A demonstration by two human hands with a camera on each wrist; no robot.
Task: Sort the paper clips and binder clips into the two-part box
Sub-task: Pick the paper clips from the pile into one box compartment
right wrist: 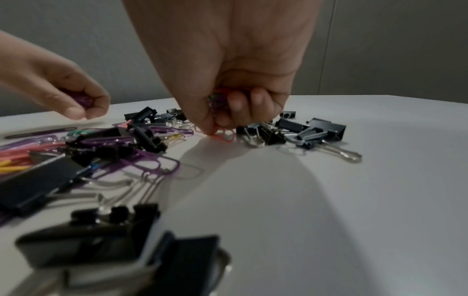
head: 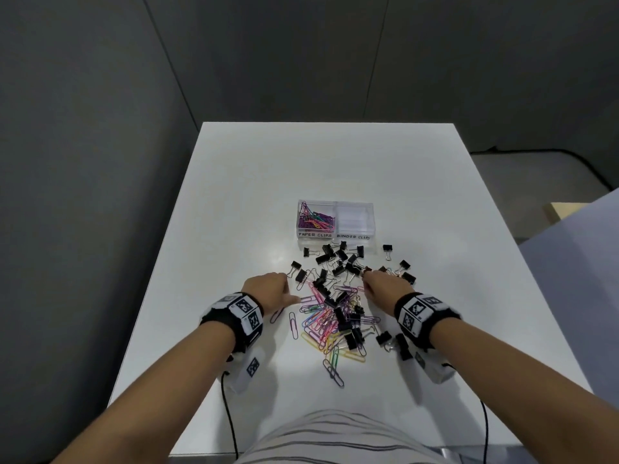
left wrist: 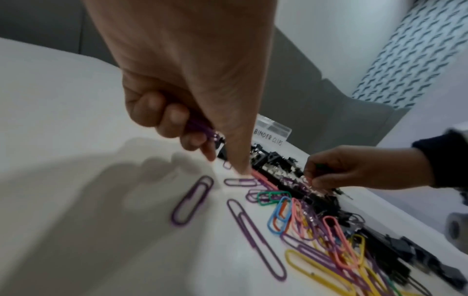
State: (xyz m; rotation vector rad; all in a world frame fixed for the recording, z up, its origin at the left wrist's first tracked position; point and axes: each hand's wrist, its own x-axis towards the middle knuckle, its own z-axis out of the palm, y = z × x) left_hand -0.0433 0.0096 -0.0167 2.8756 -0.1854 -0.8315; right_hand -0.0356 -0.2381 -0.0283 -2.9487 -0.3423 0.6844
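A clear two-part box (head: 336,243) stands mid-table. Its left part, labelled PAPER CLIPS, holds coloured paper clips (head: 315,218); the part labelled BINDER CLIPS (head: 355,219) looks empty. Black binder clips (head: 338,259) and coloured paper clips (head: 321,324) lie mixed in front of it. My left hand (head: 284,293) grips purple paper clips (left wrist: 201,126) in its curled fingers, and its thumb tip touches a purple clip (left wrist: 240,181) on the table. My right hand (head: 368,279) holds a small bunch of clips (right wrist: 216,100) and pinches a pink paper clip (right wrist: 224,135) lying beside the binder clips.
The white table (head: 234,202) ends at a near edge by my body and a left edge (head: 150,279) close to my left arm. Grey walls stand behind it. A few binder clips (head: 398,343) lie under my right wrist. Black cables (head: 229,416) hang off the near edge.
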